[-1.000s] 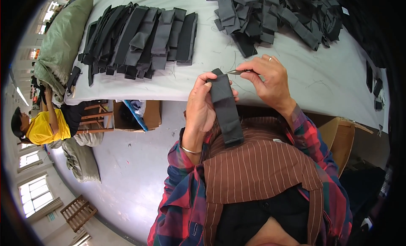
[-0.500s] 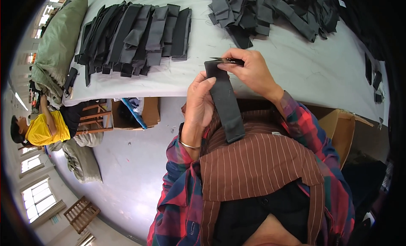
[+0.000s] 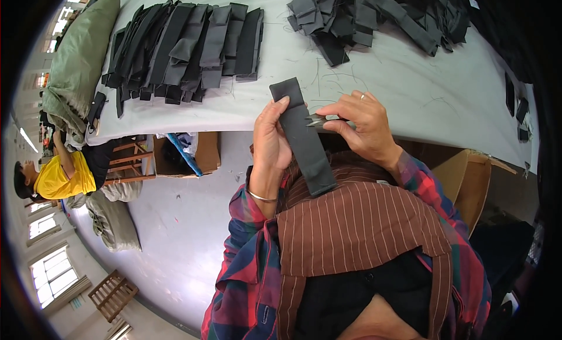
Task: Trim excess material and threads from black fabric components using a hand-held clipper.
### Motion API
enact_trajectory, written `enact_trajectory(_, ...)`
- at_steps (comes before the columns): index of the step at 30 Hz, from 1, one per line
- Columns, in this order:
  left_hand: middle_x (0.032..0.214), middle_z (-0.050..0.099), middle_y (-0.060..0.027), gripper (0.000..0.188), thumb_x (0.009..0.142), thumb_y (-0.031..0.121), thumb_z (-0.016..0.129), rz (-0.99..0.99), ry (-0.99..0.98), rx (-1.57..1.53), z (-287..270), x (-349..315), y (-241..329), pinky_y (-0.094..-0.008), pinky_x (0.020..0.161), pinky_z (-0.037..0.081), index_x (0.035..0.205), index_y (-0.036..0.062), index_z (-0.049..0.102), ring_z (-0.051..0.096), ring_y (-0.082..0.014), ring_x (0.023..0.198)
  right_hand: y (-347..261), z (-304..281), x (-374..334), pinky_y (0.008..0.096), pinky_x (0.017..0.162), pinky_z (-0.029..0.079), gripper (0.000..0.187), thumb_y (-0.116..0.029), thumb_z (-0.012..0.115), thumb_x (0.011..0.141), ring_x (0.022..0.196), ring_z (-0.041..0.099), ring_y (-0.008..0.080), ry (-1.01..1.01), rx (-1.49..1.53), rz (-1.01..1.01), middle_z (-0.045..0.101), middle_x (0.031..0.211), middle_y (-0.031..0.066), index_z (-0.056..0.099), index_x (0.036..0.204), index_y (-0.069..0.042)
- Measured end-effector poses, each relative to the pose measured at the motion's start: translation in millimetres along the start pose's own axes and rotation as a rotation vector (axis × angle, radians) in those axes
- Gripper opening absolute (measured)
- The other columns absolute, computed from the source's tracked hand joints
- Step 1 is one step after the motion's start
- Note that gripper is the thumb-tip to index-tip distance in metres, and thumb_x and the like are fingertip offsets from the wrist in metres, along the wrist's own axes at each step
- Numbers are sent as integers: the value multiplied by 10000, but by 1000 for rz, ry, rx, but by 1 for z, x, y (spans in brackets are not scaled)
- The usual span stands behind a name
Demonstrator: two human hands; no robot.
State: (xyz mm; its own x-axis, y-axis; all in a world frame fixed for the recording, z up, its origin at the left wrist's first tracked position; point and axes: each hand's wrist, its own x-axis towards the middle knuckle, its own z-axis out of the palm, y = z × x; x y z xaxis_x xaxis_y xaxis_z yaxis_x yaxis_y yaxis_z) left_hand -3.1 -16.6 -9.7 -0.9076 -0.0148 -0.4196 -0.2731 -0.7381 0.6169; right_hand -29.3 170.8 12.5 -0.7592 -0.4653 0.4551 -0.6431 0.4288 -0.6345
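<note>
A dark grey fabric strip (image 3: 305, 144) slants from the table edge down to my brown striped apron (image 3: 357, 229). My left hand (image 3: 271, 135) grips its upper left side, thumb on top of the cloth. In my right hand (image 3: 364, 124) is a small pair of thread snips (image 3: 317, 120), pinched between thumb and fingers. The tips of the snips are at the strip's right edge, a little below its top end. Whether a thread lies between the blades is too small to tell.
On the white-covered table (image 3: 246, 109) lie a row of dark strips (image 3: 187, 47) at left and a loose heap (image 3: 374, 18) at right. A green sack (image 3: 82, 53) leans at the left. Cardboard boxes (image 3: 468, 179) stand below. A person in yellow (image 3: 67, 177) is at far left.
My right hand has moved from the strip's top end down and right to its right edge, turning the snips leftward. The strip's top has shifted slightly left and up with my left hand.
</note>
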Motion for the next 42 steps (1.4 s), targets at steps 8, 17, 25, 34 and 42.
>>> enact_trajectory(8, 850, 594, -49, 44, 884, 100, 560, 37, 12, -10, 6, -2, 0, -282, 713, 516, 874, 65, 534, 590, -127, 804, 3, 3, 3, 298, 618, 358, 122, -189, 720, 741, 614, 515, 180, -3, 113, 70, 632, 738, -22, 664, 836, -139)
enact_trajectory(17, 797, 579, -28, 165, 841, -1, 567, 85, -18, 0, 18, -2, 2, -245, 628, 500, 776, 111, 465, 580, -114, 695, -8, 11, 11, 320, 606, 368, 139, -194, 724, 731, 665, 559, 184, -77, 41, -9, 632, 733, -16, 638, 812, -122)
enact_trajectory(25, 801, 581, -23, 111, 858, 28, 562, 82, -18, 20, 20, -2, 2, -253, 632, 502, 818, 100, 488, 583, -111, 719, -7, 13, 11, 330, 603, 377, 133, -177, 726, 720, 669, 549, 200, -77, -46, -79, 621, 728, -10, 637, 806, -127)
enact_trajectory(34, 1039, 585, -96, 308, 963, 249, 456, -105, -190, -38, 18, -16, -12, -439, 778, 549, 1214, 70, 452, 605, -219, 948, 0, 8, 25, 200, 614, 378, 266, -116, 721, 777, 647, 420, 65, 83, 559, 465, 466, 693, -40, 631, 1020, -59)
enact_trajectory(42, 1145, 577, -144, 469, 934, 360, 539, -221, -310, -119, -11, -20, -31, -376, 795, 533, 1271, 42, 462, 606, -238, 970, 13, 8, 24, 178, 723, 411, 117, -5, 635, 816, 835, 512, 42, 32, 860, 379, 545, 861, -9, 613, 930, -19)
